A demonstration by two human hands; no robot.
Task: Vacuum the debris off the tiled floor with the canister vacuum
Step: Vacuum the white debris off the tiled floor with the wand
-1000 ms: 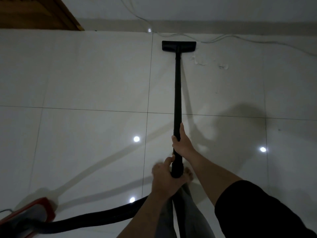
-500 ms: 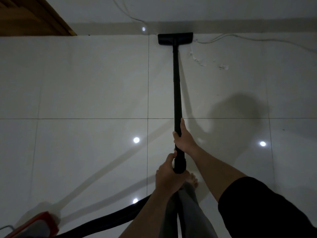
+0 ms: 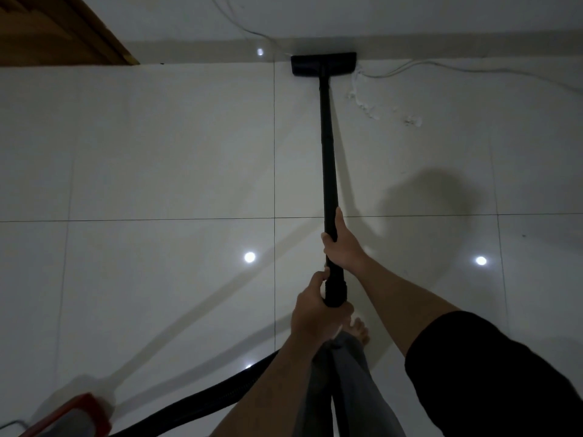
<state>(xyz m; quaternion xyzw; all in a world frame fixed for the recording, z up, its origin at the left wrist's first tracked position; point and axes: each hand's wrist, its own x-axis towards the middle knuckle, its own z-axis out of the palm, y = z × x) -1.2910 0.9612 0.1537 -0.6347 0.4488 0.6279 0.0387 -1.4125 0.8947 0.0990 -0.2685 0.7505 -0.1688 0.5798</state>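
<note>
A long black vacuum wand [image 3: 327, 159] runs away from me across the glossy white tiled floor [image 3: 157, 152]. Its flat black floor head [image 3: 323, 63] lies against the base of the far wall. My right hand [image 3: 342, 246] grips the wand partway up. Just below it, my left hand [image 3: 317, 310] grips the thick lower end where the black hose [image 3: 202, 402] joins. The hose leads back to the red canister [image 3: 72, 417] at the bottom left. Small pale bits of debris [image 3: 366, 105] lie just right of the wand near the head, with another clump of debris [image 3: 413, 121] further right.
A thin white cable [image 3: 441, 66] runs along the floor by the wall, right of the floor head. A brown wooden piece [image 3: 56, 29] fills the top left corner. My bare foot [image 3: 358, 331] and grey trouser leg stand under my hands.
The floor head has slid forward from mid-tile up to the foot of the wall. My hands kept their grip on the wand. The debris to the right has stayed in place.
</note>
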